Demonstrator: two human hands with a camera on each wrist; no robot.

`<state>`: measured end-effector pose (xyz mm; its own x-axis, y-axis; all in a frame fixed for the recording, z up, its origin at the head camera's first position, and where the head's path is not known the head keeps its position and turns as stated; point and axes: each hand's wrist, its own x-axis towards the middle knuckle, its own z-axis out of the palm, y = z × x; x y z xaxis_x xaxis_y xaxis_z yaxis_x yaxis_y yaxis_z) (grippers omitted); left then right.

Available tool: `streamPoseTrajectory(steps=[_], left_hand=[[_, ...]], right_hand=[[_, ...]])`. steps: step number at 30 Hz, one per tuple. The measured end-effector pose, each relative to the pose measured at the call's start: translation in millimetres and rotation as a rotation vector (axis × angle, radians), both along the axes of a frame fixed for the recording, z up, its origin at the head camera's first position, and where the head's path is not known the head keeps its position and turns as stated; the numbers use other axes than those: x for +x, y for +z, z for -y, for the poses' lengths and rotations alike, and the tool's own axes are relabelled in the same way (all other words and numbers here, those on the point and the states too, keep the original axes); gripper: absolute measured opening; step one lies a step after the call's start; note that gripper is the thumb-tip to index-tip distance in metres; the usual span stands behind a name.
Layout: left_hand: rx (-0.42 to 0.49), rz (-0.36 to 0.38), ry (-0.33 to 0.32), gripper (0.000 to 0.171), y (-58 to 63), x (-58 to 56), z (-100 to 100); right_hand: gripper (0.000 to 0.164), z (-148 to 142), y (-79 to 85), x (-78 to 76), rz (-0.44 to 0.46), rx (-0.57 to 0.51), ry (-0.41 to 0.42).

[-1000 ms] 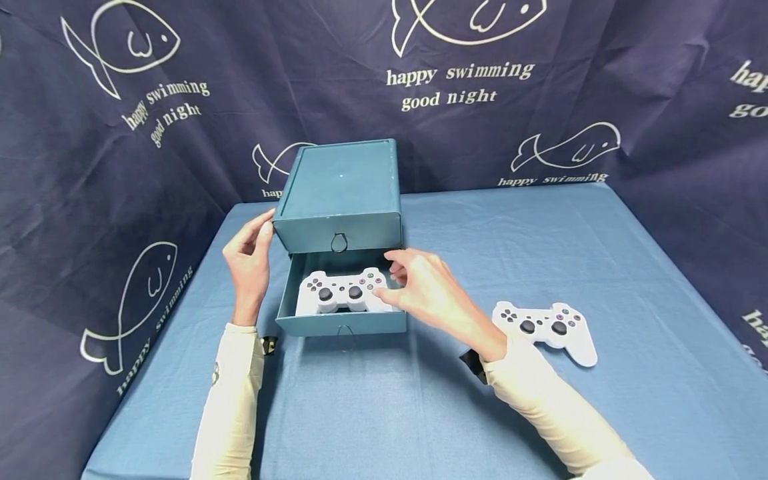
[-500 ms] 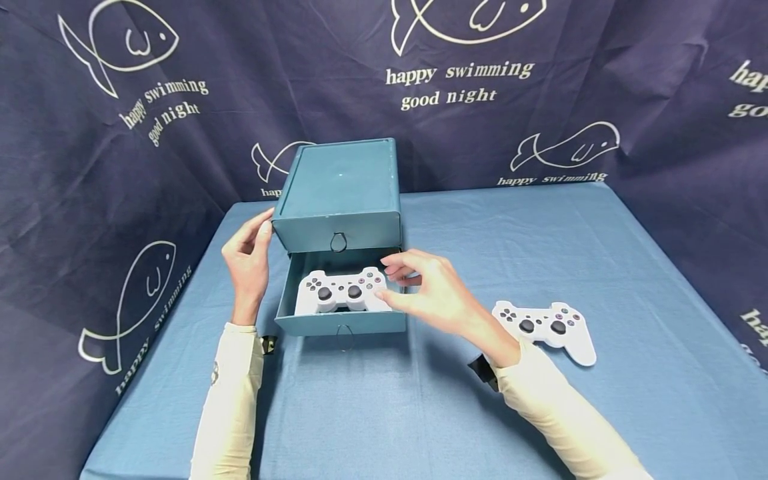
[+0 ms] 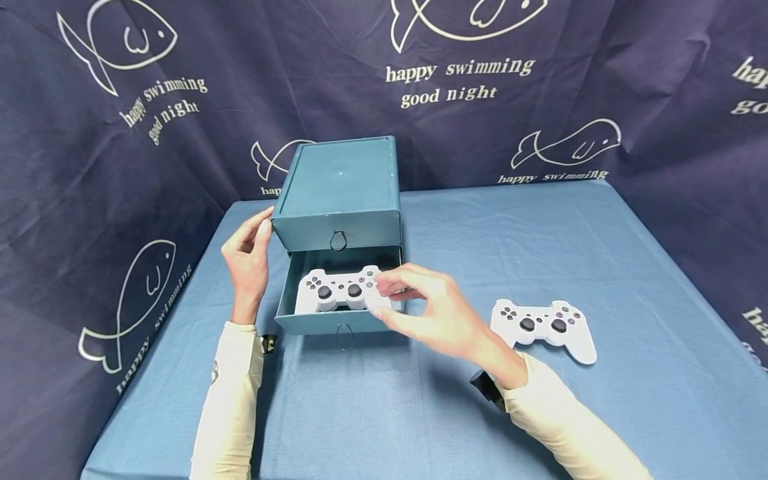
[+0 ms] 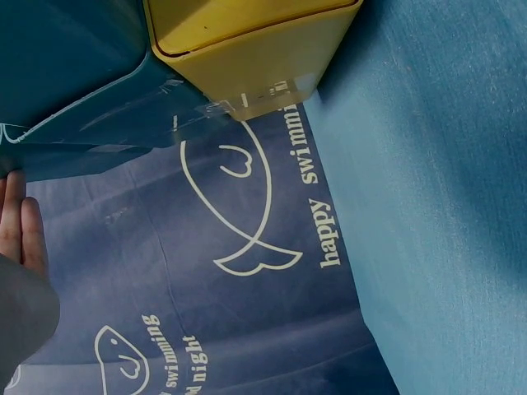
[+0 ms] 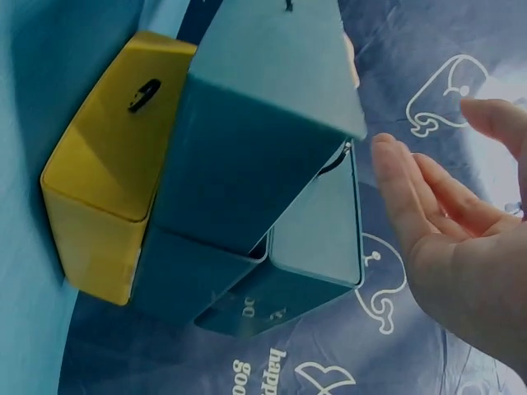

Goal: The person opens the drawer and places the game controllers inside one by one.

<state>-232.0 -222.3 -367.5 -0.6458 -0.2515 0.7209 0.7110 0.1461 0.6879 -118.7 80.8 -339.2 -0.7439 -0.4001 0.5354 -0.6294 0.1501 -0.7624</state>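
A teal drawer box [image 3: 339, 177] stands toward the back of the table, its lower drawer [image 3: 288, 300] pulled out. Inside that drawer lies a white game controller [image 3: 342, 291]. My left hand [image 3: 247, 253] rests its fingertips against the box's left front corner; straight fingers [image 4: 31, 230] show beside the teal wall in the left wrist view. Over the drawer's right side hovers my right hand [image 3: 435, 310], thumb and fingers apart beside the controller's right grip. The right wrist view shows the right hand [image 5: 453, 222] with nothing held. Head view cannot settle whether its fingertips touch the controller.
Another white game controller [image 3: 543, 328] lies on the blue cloth [image 3: 480, 233] at the right. A yellow drawer unit [image 5: 107, 156] sits beneath the teal ones in the wrist views. Dark blue fish-print curtain [image 3: 336, 73] stands behind and at both sides.
My right hand has come slightly nearer the drawer's front edge, its fingertips dropping from the back toward the controller's right grip. The left hand, drawer and both controllers stay put.
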Motion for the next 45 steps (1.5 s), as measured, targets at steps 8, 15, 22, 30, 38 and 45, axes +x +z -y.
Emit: streamPoseTrajectory(steps=[8, 15, 22, 30, 38, 45], left_hand=[[-0.005, 0.014, 0.011, 0.024, -2.2, -1.3, 2], [0.007, 0.02, 0.004, 0.025, -4.3, -4.3, 2], [0.004, 0.015, 0.004, 0.025, -1.7, -1.7, 1], [0.016, 0.009, -0.006, 0.026, -1.7, -2.4, 1], [0.019, 0.01, -0.009, 0.026, -2.3, -3.3, 1], [0.022, 0.014, -0.006, 0.025, -1.7, -2.5, 1]], right_hand=[[0.032, 9, -9.9, 11.1, -0.092, -0.079, 0.118], [0.031, 15, -26.5, 18.5, -0.065, -0.035, 0.163], [0.027, 22, -47.8, 21.7, 0.009, -0.002, 0.188], [0.025, 27, -66.6, 21.0, 0.061, 0.042, 0.19], [0.028, 31, -76.0, 17.9, 0.085, 0.019, 0.207], [0.032, 34, -78.4, 16.5, 0.126, 0.006, 0.23]])
